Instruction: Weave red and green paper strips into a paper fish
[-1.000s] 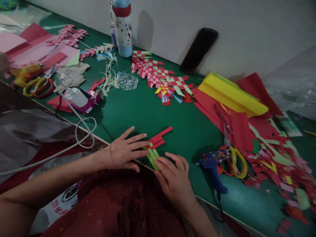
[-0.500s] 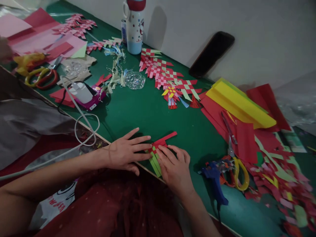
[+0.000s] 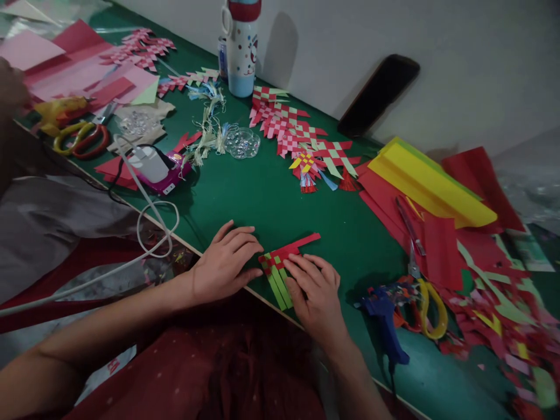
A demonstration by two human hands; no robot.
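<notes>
A small weave of red and green paper strips (image 3: pixel 276 260) lies near the table's front edge, its loose green ends pointing toward me and one red strip sticking out to the upper right. At its left side is my left hand (image 3: pixel 230 261), fingers bent and apart, thumb tip close to the weave's edge, holding nothing. My right hand (image 3: pixel 315 294) grips the weave from the right, fingertips on top of the strips and thumb beside the green ones. Its fingers cover part of the right side.
Scissors (image 3: pixel 433 309) and a blue glue gun (image 3: pixel 385 326) lie right, beside paper scraps (image 3: pixel 494 321). Finished woven paper fish (image 3: pixel 301 131) and a bottle (image 3: pixel 242 58) stand toward the wall. A white cable (image 3: pixel 149 201) crosses the left edge. Another person's hand (image 3: pixel 11 87) is far left.
My left hand has drawn back slightly from the weave and its outstretched fingers have curled, uncovering the left part. The right hand stays on the strips. The whole view has shifted a little.
</notes>
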